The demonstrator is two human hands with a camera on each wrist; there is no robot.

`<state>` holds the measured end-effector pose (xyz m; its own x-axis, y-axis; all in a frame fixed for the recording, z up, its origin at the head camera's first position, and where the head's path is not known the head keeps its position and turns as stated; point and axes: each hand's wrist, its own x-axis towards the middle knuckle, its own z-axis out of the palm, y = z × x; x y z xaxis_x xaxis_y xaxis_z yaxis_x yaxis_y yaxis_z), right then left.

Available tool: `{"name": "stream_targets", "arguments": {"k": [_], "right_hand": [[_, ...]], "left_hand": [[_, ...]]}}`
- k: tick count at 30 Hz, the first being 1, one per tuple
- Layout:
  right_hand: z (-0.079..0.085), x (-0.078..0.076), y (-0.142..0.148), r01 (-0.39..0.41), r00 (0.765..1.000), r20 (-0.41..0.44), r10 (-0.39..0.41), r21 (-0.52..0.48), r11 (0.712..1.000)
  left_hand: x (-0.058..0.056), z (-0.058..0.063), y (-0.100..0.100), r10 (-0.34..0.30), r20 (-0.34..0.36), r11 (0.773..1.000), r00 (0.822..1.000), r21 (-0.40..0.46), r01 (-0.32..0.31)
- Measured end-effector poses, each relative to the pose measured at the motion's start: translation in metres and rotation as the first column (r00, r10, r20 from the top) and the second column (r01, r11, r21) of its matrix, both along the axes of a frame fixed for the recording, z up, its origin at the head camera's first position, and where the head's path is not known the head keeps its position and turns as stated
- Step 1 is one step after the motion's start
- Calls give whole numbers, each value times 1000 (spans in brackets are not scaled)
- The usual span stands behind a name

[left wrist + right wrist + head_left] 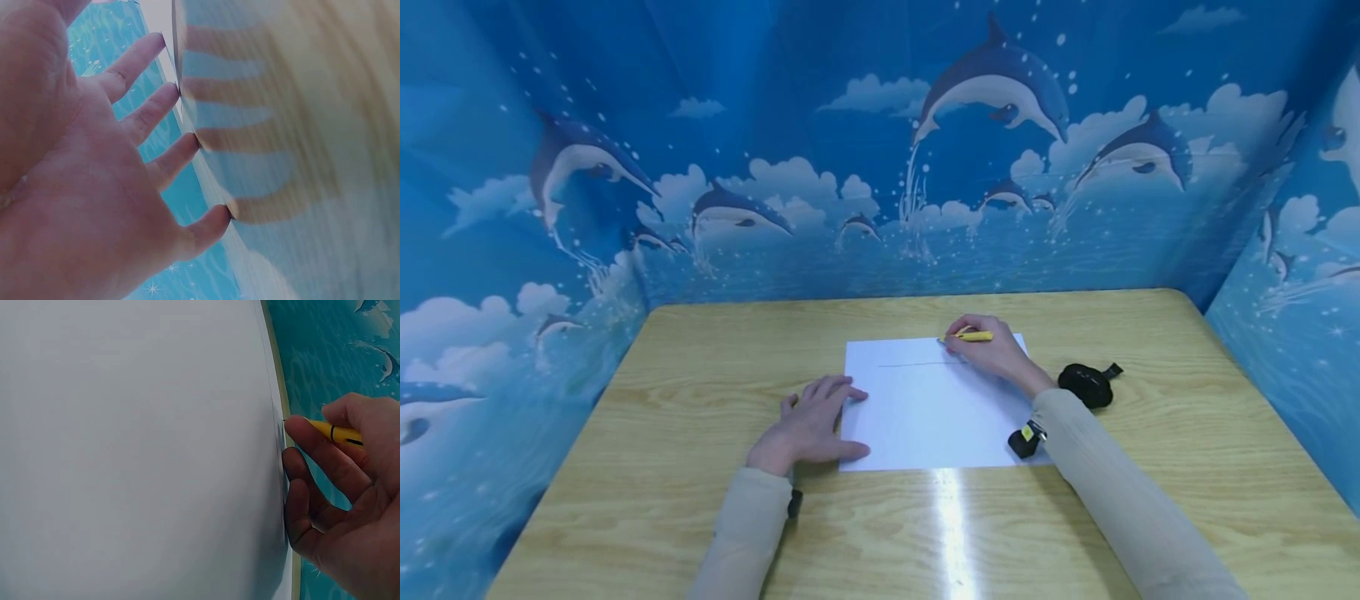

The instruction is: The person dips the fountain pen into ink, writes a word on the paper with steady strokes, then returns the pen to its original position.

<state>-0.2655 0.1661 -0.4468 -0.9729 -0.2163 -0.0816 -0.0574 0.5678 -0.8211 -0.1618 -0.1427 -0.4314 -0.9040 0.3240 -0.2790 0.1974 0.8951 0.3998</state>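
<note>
A white sheet of paper (pixel 925 417) lies on the table, with one thin dark line (pixel 917 364) running across its upper part. My right hand (pixel 996 350) pinches a yellow pen (pixel 976 336) near the sheet's top edge, the tip at the paper just above the line. In the right wrist view, thumb and index finger grip the pen (pixel 345 435) while the other fingers curl against the sheet. My left hand (pixel 812 421) rests at the paper's left edge with fingers spread. Its fingertips (pixel 215 219) touch down on the surface in the left wrist view.
A rounded black object with a short strap (pixel 1085 385) sits on the wooden table (pixel 715 367) right of the paper. A small black wrist device (pixel 1024 442) overlaps the sheet's lower right corner. A blue dolphin-print curtain (pixel 820 258) surrounds the table's back and sides.
</note>
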Motion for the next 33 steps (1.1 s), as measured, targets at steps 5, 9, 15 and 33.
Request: {"name": "stream_targets", "arguments": {"k": [5, 9, 15, 33], "right_hand": [[-1, -1, 0, -1, 1000, -3, 1, -3, 1000], [-1, -2, 0, 0, 1000, -7, 0, 1, 1000], [0, -2, 0, 6, 1000, -1, -6, 2, 1000], [3, 0, 0, -3, 1000, 10, 3, -8, 1000]], "left_hand": [[-1, 0, -1, 0, 2, 1000, 1000, 3, 0], [-1, 0, -1, -1, 6, 1000, 1000, -8, 1], [-1, 1, -1, -1, 7, 1000, 1000, -12, 1], [-1, -1, -1, -2, 5, 1000, 1000, -6, 2]]}}
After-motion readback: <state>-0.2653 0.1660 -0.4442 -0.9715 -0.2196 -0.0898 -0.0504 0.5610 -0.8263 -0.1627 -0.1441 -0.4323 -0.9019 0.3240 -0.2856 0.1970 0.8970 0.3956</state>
